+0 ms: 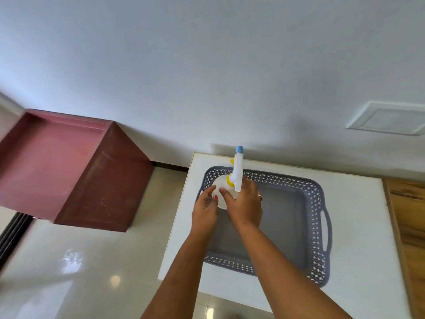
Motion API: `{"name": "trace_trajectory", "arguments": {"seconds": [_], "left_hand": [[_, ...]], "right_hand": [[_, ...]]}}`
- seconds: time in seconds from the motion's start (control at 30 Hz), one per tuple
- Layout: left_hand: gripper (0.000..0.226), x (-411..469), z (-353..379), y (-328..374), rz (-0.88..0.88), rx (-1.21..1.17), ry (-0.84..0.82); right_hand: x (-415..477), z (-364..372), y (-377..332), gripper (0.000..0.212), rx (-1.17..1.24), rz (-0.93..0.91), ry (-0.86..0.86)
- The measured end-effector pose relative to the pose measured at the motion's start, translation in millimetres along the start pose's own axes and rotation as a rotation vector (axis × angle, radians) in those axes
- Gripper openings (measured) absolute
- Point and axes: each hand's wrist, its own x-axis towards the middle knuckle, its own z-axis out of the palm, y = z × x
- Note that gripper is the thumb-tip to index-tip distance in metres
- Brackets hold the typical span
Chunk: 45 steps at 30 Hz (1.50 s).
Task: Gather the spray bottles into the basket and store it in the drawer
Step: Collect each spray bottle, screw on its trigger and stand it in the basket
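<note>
Over the far left corner of the grey perforated plastic basket point(322, 204) on the white bench point(354, 226), my left hand point(204, 210) and right hand point(245, 204) both clasp the white spray bottle with yellow collar point(224, 188), which I'd lower upright, then release.

I see one white spray bottle point(222, 192) with a yellow collar and blue nozzle tip, upright at the far left corner of the grey perforated basket point(319, 217). The basket is rectangular, with a cut-out handle, lying flat on the white surface point(358, 226).
</note>
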Motion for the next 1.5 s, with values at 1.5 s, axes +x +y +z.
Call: {"name": "trace_trajectory", "arguments": {"seconds": [1.5], "left_hand": [[0.016,-107.2,170.7,-38.5,0.155,0.243,-0.15]], "right_hand": [[-37.9,-167.4,179.0,0.054,-0.235,0.152,0.245]]}}
